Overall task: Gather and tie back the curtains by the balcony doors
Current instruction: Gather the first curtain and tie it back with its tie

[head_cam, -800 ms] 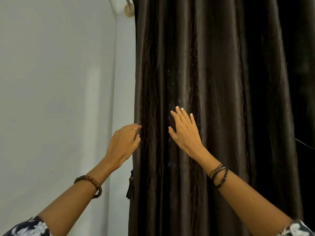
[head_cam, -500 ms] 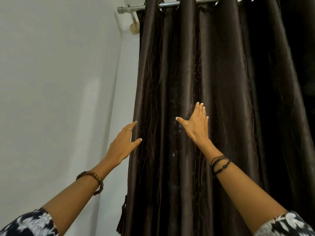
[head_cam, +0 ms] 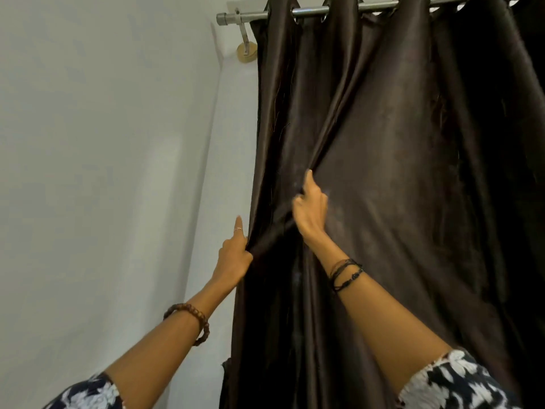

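A dark brown satin curtain [head_cam: 398, 172] hangs in folds from a metal rod [head_cam: 309, 10] across the right of the head view. My left hand [head_cam: 236, 255] pinches the curtain's left edge, index finger pointing up along the wall. My right hand [head_cam: 309, 208] is higher and to the right, fingers closed on a fold of the fabric, which is pulled taut between the two hands. Part of a dark tassel or tie [head_cam: 225, 370] shows at the curtain's lower left edge; most of it is hidden.
A plain white wall [head_cam: 103, 172] fills the left half, with a corner ridge beside the curtain. The rod's bracket [head_cam: 246, 45] is fixed to the wall at the top. Further dark curtain folds [head_cam: 525, 143] continue to the right edge.
My view has tilted up, bringing the rod fully into sight. Both hands went from lying flat and open on the curtain to gripping its fabric, and folds now bunch between them.
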